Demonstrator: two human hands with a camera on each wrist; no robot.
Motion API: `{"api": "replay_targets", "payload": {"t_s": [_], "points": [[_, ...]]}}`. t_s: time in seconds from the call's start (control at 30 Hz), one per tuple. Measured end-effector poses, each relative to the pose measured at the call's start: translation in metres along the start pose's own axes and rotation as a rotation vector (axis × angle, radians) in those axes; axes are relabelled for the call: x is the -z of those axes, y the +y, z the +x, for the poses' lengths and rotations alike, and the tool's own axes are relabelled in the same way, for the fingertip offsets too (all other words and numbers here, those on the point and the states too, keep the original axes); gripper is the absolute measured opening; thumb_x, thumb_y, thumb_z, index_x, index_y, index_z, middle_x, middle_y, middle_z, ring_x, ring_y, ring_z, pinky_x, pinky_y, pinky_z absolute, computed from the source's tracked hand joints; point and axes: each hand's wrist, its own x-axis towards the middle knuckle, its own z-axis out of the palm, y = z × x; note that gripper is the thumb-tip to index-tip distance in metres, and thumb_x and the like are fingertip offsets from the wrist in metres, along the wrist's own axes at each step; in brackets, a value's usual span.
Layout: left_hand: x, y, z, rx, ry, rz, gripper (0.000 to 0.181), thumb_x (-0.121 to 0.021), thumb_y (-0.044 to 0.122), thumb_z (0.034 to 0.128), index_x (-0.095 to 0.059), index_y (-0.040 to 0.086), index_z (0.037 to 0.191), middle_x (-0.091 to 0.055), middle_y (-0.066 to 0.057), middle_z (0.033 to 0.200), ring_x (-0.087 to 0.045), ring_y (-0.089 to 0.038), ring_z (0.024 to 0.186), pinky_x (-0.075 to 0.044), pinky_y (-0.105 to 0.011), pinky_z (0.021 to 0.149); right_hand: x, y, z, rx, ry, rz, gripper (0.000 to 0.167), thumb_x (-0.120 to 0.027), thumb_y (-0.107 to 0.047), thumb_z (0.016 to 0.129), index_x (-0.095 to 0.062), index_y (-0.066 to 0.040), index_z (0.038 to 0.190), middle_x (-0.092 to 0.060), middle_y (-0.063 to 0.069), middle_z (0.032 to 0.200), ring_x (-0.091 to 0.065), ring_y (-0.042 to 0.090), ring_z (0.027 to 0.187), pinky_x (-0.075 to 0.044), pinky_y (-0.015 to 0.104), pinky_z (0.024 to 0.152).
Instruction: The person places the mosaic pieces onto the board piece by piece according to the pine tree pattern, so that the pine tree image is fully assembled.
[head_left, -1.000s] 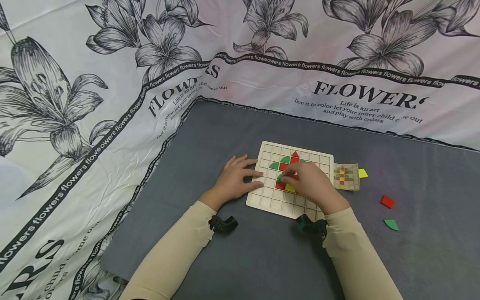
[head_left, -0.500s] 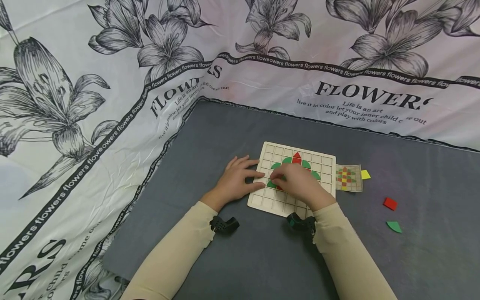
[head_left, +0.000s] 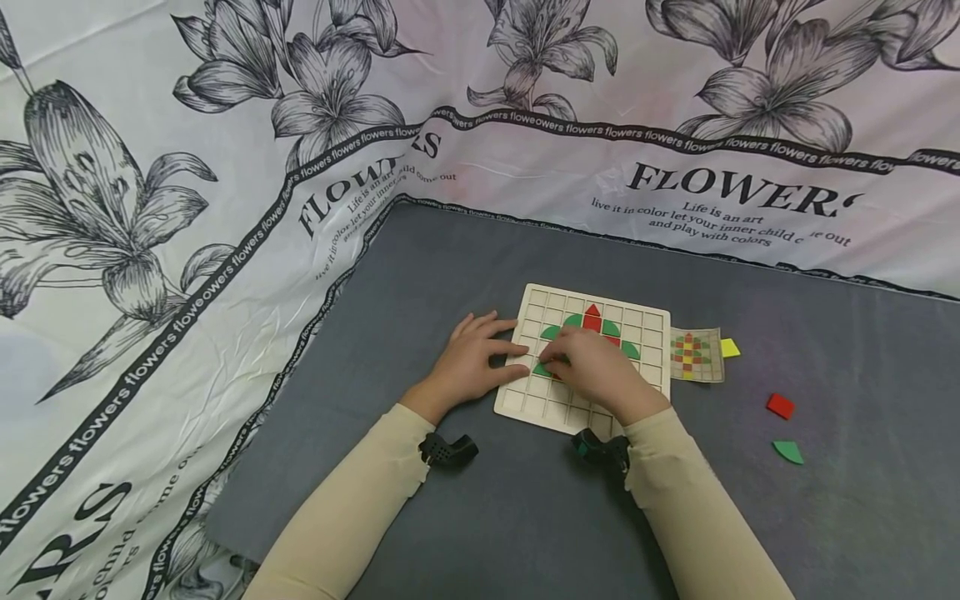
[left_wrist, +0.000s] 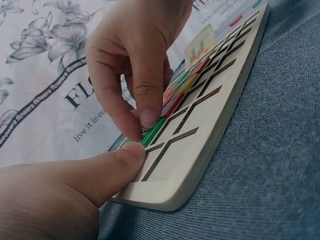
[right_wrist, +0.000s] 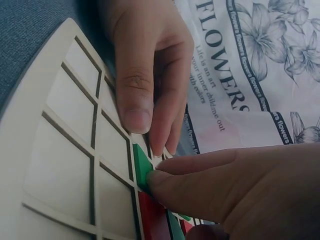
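Note:
My left hand [head_left: 468, 360] rests at the left edge of a wooden grid board [head_left: 555, 408], fingers spread and their tips touching it. With thumb and forefinger, my right hand [head_left: 600, 362] pinches a green quarter-round tile [right_wrist: 142, 167] down at a cell on the board's left side. That tile sits beside a red tile [right_wrist: 154, 215]. Red, green and yellow tiles form a pattern on the board, topped by a red triangle tile [head_left: 592, 310]. My right hand hides the pattern's middle in the head view.
A small pattern card [head_left: 697, 357] lies against the board's right edge, with a yellow tile [head_left: 730, 348] beside it. Farther right on the grey table [head_left: 862, 500] lie a red square tile [head_left: 781, 407] and a green quarter-round tile [head_left: 787, 452]. Flower-printed cloth [head_left: 525, 167] surrounds the table.
My right hand has moved left across the board, bringing the green tile to the left side of the pattern; over the last half second it barely moves. My left hand stays in place.

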Motion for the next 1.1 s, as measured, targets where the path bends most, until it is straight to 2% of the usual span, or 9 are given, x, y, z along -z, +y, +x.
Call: {"api": "replay_targets", "payload": {"t_s": [0.2, 0.33, 0.4, 0.47, 0.7, 0.9, 1.1], "points": [[0.0, 0.0, 0.0, 0.003, -0.001, 0.0, 0.042, -0.076, 0.048, 0.096, -0.077, 0.024, 0.131, -0.052, -0.004, 0.159, -0.03, -0.031, 0.158, -0.01, -0.053, 0.133, 0.002, -0.001, -0.009, -0.024, 0.025, -0.018, 0.022, -0.074, -0.011, 0.099, -0.077, -0.008, 0.121, -0.071, 0.004, 0.102, -0.067, 0.018, 0.085, -0.06, 0.04, 0.076], [0.0, 0.0, 0.001, 0.006, -0.001, 0.002, 0.042, -0.076, 0.049, 0.0956, -0.077, 0.025, 0.13, -0.052, -0.004, 0.159, -0.03, -0.03, 0.158, -0.01, -0.053, 0.133, 0.007, 0.001, -0.018, -0.03, 0.037, -0.033, 0.02, -0.073, -0.011, 0.099, -0.078, -0.008, 0.119, -0.075, 0.006, 0.11, -0.072, 0.022, 0.094, -0.062, 0.045, 0.082], [0.0, 0.0, 0.002, 0.01, -0.004, 0.002, 0.042, -0.076, 0.049, 0.0955, -0.077, 0.025, 0.13, -0.051, -0.003, 0.16, -0.029, -0.03, 0.158, -0.009, -0.052, 0.133, 0.01, 0.001, -0.024, -0.04, 0.036, -0.052, 0.019, -0.073, -0.011, 0.099, -0.078, -0.009, 0.118, -0.075, 0.006, 0.109, -0.071, 0.023, 0.095, -0.062, 0.046, 0.082], [-0.001, 0.0, 0.002, 0.013, -0.006, 0.0, 0.042, -0.076, 0.049, 0.0954, -0.078, 0.025, 0.13, -0.051, -0.003, 0.16, -0.029, -0.03, 0.158, -0.009, -0.052, 0.133, 0.013, 0.002, -0.031, -0.049, 0.042, -0.081, 0.015, -0.073, -0.012, 0.099, -0.08, -0.01, 0.112, -0.074, 0.005, 0.101, -0.068, 0.022, 0.088, -0.061, 0.044, 0.078], [-0.001, 0.001, 0.001, 0.018, -0.002, -0.012, 0.042, -0.077, 0.048, 0.0949, -0.078, 0.024, 0.13, -0.051, -0.004, 0.16, -0.029, -0.031, 0.159, -0.009, -0.053, 0.133, 0.025, 0.004, -0.066, -0.068, 0.101, -0.142, 0.007, -0.076, -0.014, 0.096, -0.081, -0.01, 0.101, -0.071, 0.0, 0.089, -0.06, 0.015, 0.075, -0.053, 0.035, 0.063], [-0.003, 0.001, 0.001, 0.013, -0.002, -0.029, 0.042, -0.078, 0.047, 0.0945, -0.078, 0.023, 0.129, -0.052, -0.005, 0.159, -0.029, -0.032, 0.158, -0.01, -0.055, 0.132, 0.036, 0.013, -0.097, -0.139, 0.085, -0.192, 0.011, -0.079, -0.008, 0.091, -0.078, -0.006, 0.102, -0.068, 0.003, 0.087, -0.057, 0.015, 0.071, -0.051, 0.032, 0.058], [-0.005, -0.001, 0.001, 0.017, 0.002, -0.026, 0.042, -0.078, 0.047, 0.0943, -0.078, 0.022, 0.129, -0.052, -0.005, 0.159, -0.029, -0.032, 0.158, -0.009, -0.054, 0.133, 0.042, 0.034, -0.125, -0.225, 0.077, -0.184, 0.017, -0.074, 0.001, 0.085, -0.076, -0.007, 0.099, -0.065, 0.002, 0.086, -0.053, 0.017, 0.072, -0.043, 0.031, 0.057]]}}
